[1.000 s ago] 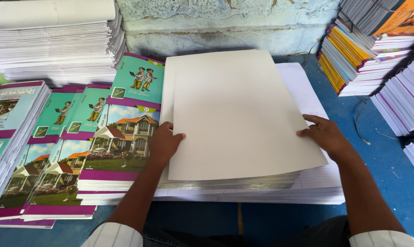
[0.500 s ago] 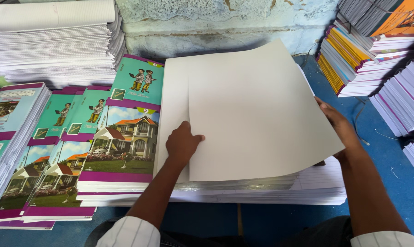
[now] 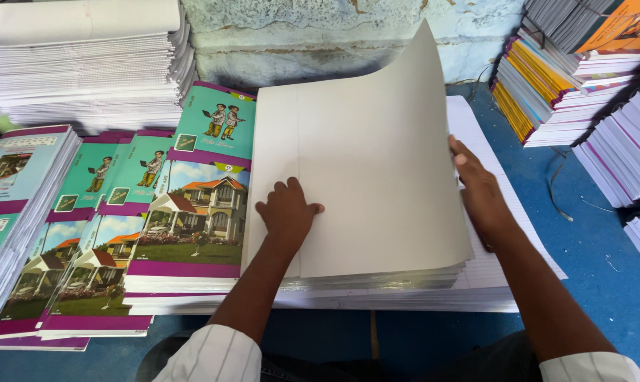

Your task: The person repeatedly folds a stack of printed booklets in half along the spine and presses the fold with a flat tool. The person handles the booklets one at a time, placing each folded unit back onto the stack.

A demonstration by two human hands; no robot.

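Under the left hand (image 3: 287,212), pressed flat and open, lies a grey card sheet (image 3: 376,170); the right hand (image 3: 478,189) grips its lifted edge.

Right hand (image 3: 484,191) lifts grey sheet (image 3: 376,163); left hand (image 3: 286,212) presses.

Lit brightly and evenly by soft daylight, seemingly falling from above. No harsh glare; only a mild sheen showing on the glossy covers (image 3: 193,219) at the left. Casting soft shadows under the curling grey sheet (image 3: 376,163) and beneath the stacks on the blue floor (image 3: 603,247). Staying sharp at centre; softening and bending slightly toward the far corners.
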